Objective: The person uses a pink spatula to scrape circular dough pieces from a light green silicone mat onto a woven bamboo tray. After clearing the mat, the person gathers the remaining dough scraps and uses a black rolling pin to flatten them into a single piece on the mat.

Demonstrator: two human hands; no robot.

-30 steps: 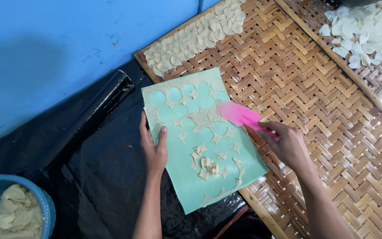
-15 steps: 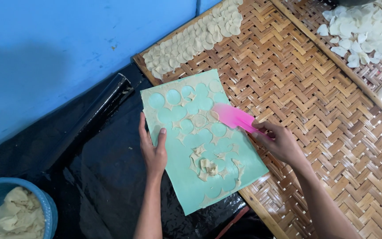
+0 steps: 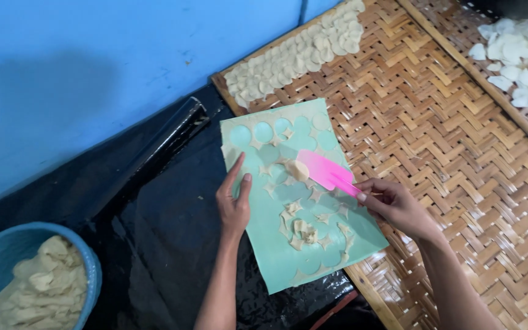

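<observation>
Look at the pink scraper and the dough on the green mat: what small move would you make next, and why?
Probably carry the dough round on the pink scraper across to the woven tray. The right hand holds the scraper, a round sits on its blade, the left hand steadies the green mat, and rounds already line the tray.

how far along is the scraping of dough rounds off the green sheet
Done: a row of rounds lies on the woven tray, and round gaps show in the green sheet. In hand: the right hand works a pink scraper under one round; the left hand steadies the sheet. Left: scraps.
</observation>
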